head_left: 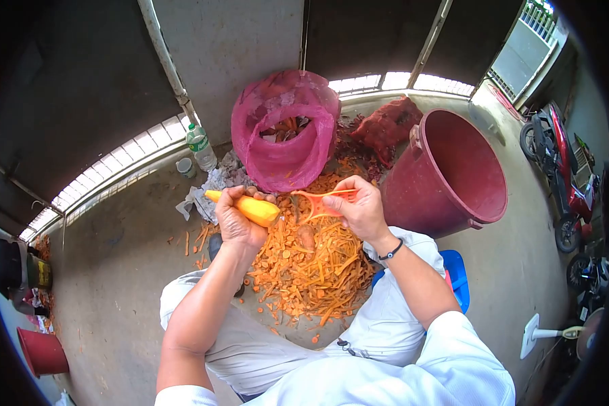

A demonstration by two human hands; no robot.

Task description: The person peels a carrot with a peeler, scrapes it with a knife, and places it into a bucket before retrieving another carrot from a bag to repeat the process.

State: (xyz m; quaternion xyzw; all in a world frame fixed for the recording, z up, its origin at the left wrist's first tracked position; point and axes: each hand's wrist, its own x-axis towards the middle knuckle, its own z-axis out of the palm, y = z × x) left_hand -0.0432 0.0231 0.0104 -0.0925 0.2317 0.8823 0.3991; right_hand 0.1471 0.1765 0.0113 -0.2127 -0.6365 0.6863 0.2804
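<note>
My left hand (240,218) is wrapped round a peeled yellow-orange vegetable (258,210), whose narrow end sticks out to the left. To its right, my right hand (360,208) grips an orange peeler (312,205) by its handle, with the peeler's head towards the vegetable. A small gap parts the two. Below both hands a big heap of orange peelings and cut pieces (318,271) covers the floor between my legs. A brownish unpeeled piece (306,238) lies on the heap.
A pink mesh sack (243,128) stands open beyond the heap, holding some pieces. Right of it are a red net sack (386,128) and a large maroon bin (419,186). A plastic bottle (200,145) stands by the wall. A blue stool (458,274) shows beside my knee.
</note>
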